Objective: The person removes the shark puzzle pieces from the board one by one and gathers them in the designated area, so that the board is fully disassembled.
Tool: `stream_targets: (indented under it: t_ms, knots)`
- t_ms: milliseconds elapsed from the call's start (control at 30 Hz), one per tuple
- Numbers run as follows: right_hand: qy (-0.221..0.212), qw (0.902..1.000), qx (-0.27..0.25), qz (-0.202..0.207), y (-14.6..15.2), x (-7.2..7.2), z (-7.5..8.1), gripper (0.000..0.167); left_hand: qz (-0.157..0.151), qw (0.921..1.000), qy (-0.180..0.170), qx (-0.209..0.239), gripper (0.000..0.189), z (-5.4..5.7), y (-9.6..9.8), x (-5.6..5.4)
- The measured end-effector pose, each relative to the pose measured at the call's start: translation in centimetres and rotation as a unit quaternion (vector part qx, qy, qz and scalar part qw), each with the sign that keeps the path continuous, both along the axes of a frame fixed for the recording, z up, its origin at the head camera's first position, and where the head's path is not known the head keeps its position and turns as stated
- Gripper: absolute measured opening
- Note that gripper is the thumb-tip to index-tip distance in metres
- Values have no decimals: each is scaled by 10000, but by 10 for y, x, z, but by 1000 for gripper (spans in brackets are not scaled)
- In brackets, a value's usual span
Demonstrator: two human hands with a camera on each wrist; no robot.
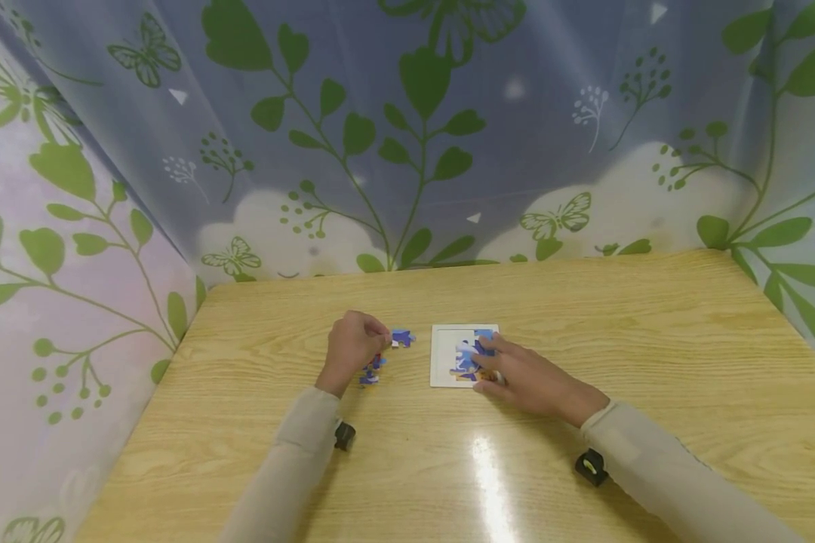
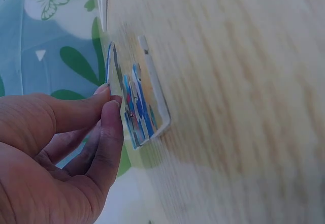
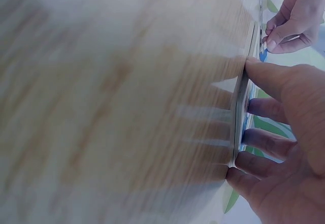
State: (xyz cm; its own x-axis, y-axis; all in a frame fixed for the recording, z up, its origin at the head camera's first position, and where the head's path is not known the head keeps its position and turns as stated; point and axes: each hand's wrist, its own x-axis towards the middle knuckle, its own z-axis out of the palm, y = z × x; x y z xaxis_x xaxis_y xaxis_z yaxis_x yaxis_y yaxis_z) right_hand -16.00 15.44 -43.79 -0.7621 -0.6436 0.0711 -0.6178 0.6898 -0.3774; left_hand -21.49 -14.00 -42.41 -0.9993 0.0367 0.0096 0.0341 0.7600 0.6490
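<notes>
My left hand (image 1: 356, 347) pinches a blue jigsaw piece (image 1: 401, 338) between thumb and fingertips, left of the white puzzle tray (image 1: 443, 354). In the left wrist view this puzzle piece (image 2: 110, 64) is seen nearly edge-on. Partly under that hand, a few loose puzzle pieces (image 1: 370, 378) in blue and red lie on the table. My right hand (image 1: 533, 381) rests with spread fingers over the tray's right side, the thumb at its near edge. Joined blue, white and orange pieces (image 1: 465, 354) fill part of the tray, some hidden beneath the right fingers.
The light wooden table (image 1: 407, 467) runs back to a curtain (image 1: 353, 173) with green leaves and butterflies. A similar patterned cloth hangs at the left. Small black devices (image 1: 591, 467) are worn at both wrists.
</notes>
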Motion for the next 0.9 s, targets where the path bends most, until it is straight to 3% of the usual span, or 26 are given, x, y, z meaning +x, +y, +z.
stream_targets:
  t_ms: [367,600,900]
  knots:
    - [-42,10000,-20,5,0,0,1,41,-56,10000,80,-11,6,1,4,1]
    - [-80,10000,-26,-45,0,1,2,41,-424,9985,333,-5,6,4,19,3]
    - [21,9998,-171,-44,2,2,0,40,-873,9959,243,-33,4,4,49,8]
